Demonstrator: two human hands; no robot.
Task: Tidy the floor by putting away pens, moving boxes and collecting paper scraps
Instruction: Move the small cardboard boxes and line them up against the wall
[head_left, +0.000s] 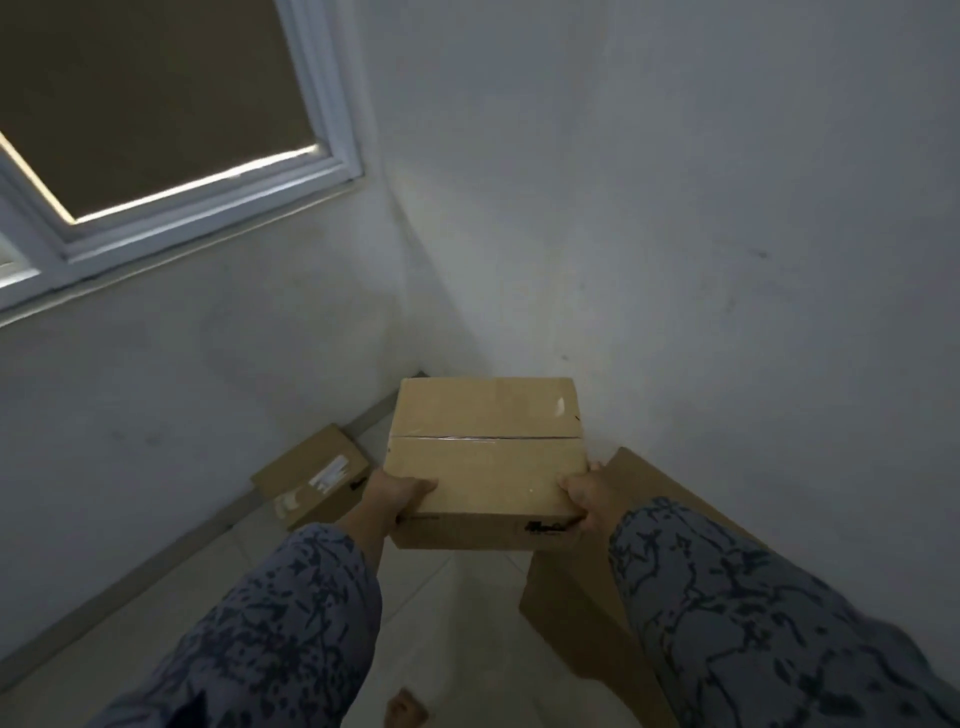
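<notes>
Above the tiled floor (457, 613), near the room's corner, both hands hold a closed cardboard box (485, 457) in the air. Left hand (400, 493) and right hand (584, 499) each have their grip clamped on its near corners. Two more boxes sit on the floor, one by the left wall (311, 475), one under the right arm (587, 603).

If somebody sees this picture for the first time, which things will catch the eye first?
First, the closed brown cardboard box at centre, held up by the left hand and right hand at its near corners. Then two more cardboard boxes on the pale floor: a small labelled one by the left wall, a larger one on the right.
</notes>
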